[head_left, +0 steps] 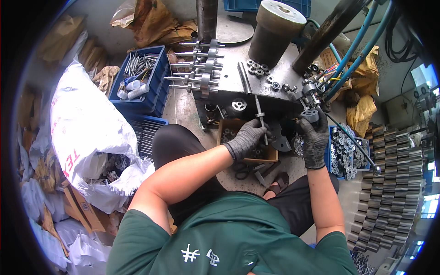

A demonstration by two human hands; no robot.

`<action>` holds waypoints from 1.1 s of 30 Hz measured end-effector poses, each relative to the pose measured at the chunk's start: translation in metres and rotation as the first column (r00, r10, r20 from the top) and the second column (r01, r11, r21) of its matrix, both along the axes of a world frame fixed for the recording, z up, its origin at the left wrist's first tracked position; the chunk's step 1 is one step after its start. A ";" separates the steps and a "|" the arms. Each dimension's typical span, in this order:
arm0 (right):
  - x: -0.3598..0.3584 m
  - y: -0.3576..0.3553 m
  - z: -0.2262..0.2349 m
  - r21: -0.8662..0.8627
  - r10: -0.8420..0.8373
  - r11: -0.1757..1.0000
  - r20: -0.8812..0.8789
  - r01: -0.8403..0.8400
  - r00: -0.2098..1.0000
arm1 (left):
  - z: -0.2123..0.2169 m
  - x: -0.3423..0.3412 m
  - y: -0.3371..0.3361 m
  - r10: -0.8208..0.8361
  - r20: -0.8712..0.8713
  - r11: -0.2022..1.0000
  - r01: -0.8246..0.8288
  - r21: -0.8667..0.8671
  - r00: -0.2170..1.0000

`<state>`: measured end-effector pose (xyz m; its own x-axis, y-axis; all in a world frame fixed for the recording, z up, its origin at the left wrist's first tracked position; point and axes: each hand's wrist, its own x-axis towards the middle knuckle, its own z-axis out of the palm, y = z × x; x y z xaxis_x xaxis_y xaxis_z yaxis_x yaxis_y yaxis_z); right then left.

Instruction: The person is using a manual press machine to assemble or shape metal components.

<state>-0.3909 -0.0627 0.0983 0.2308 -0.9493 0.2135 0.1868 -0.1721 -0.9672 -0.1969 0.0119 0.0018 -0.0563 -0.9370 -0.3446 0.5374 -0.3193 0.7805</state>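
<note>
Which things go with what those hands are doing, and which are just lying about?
Seem to belong:
metal shaft, in the left hand
grey round part, in the right hand
shafts carrying grey parts

Seem just lying about:
brown paper
cardboard box

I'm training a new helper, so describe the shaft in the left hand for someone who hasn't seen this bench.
Find the metal bench with the thick cylinder. At its near edge, the gloved left hand holds the shaft. It is slim with a collar partway along, unlike the thicker, plain rod just beyond it on the bench.
</note>
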 end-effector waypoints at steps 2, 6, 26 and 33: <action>-0.003 -0.005 0.006 -0.016 0.054 0.998 -0.099 -0.056 0.994 | 0.007 0.004 -0.004 0.048 0.002 0.999 -0.048 0.015 0.999; 0.001 -0.029 0.034 0.005 0.103 0.995 -0.169 -0.103 0.980 | 0.007 0.009 -0.009 0.091 -0.047 0.991 -0.086 0.100 0.995; 0.176 -0.231 0.191 -0.613 -0.303 0.738 -0.674 -0.282 0.673 | -0.006 0.021 -0.053 0.277 0.013 0.959 -0.276 -0.066 0.961; 0.198 -0.250 0.195 -0.584 -0.455 0.717 -0.806 -0.379 0.379 | 0.008 0.023 -0.053 0.300 -0.045 0.954 -0.300 -0.005 0.953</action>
